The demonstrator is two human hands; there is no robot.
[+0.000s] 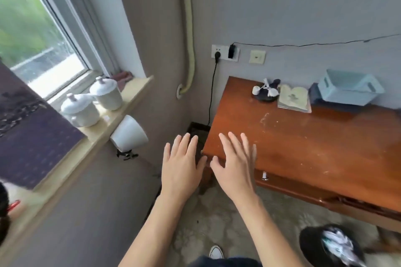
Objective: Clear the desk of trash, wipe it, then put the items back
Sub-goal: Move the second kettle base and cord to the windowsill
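The reddish wooden desk (pixel 303 136) fills the right half of the head view, its top smudged with pale specks. At its back stand a dark dish with small white pieces (pixel 265 92), a pale booklet (pixel 294 98) and a light blue basket (pixel 349 86) on a dark blue book. My left hand (pixel 181 167) hovers off the desk's left corner, fingers straight and spread, holding nothing. My right hand (pixel 235 165) is over the desk's front left corner, fingers also spread and empty. A black trash bin (pixel 332 245) with crumpled paper sits on the floor at lower right.
A windowsill on the left carries two white lidded jars (pixel 93 102) and a dark patterned board (pixel 32 132). A white lamp shade (pixel 130 133) hangs below the sill. A black cable (pixel 211 95) runs from the wall socket down behind the desk. A drawer knob (pixel 264 175) sticks out at the desk front.
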